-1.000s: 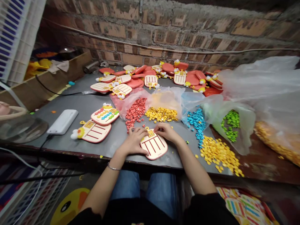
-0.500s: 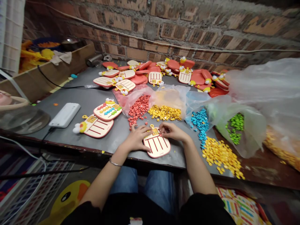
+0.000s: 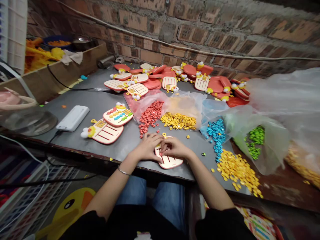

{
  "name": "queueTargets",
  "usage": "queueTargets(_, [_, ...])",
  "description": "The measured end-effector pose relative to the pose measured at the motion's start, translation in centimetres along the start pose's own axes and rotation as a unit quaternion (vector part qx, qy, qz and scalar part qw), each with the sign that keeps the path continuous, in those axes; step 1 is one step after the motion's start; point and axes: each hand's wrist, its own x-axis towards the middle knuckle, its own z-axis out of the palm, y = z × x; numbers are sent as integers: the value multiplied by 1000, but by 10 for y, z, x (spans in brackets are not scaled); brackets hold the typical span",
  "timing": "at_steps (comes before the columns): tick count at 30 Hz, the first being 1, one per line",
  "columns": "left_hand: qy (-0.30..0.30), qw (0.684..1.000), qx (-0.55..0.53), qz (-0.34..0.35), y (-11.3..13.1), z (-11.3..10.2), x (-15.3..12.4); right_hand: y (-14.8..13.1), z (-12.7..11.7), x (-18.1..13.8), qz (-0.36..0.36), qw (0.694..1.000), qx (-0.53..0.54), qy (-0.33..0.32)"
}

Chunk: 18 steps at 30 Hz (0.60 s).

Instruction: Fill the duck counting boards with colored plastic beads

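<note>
Spare duck board [image 3: 107, 132] lying on grey table [image 3: 82, 146], left; L hand [image 3: 147, 147] half-curled, resting on work board [image 3: 170, 162] near table's near edge; R hand [image 3: 175, 148] bending over same board, both grips unclear; yellow discs [image 3: 237, 171] lying right.

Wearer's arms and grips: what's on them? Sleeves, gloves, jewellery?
The left grip and right grip are bare hands, no gloves. A black left sleeve and black right sleeve cover the upper arms; the forearms are bare. A thin silver bangle circles the left wrist. No cables on either arm.
</note>
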Motion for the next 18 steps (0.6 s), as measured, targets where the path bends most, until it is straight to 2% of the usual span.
queueTargets(2, [3,1000,2,2,0,0,0,-2,-3,-3,1,999,-2,-52])
queueTargets(3, [4,1000,3,4,1,0,0,-2,-4,-4,-6,999,0,-46])
queueTargets(4, [5,1000,5,7,1,0,0,-2,-6,-3,-17,1000,0,-10])
queueTargets(7, [-1,1000,9,18,4,0,1,1,-11,4,-73,976,-69,192])
queueTargets(8, [-5,1000,10,22,5,1,1,3,-13,8,-93,961,-112,234])
queueTargets(9, [-9,1000,10,26,6,3,1,5,-15,12,-110,949,-156,250])
queueTargets(11, [-15,999,14,35,6,5,3,10,-17,19,-127,939,-232,217])
queueTargets(14, [-18,999,25,40,6,9,4,17,-17,27,-97,937,-299,149])
queueTargets(18, [-25,998,33,36,7,9,4,23,-14,29,-74,933,-318,149])
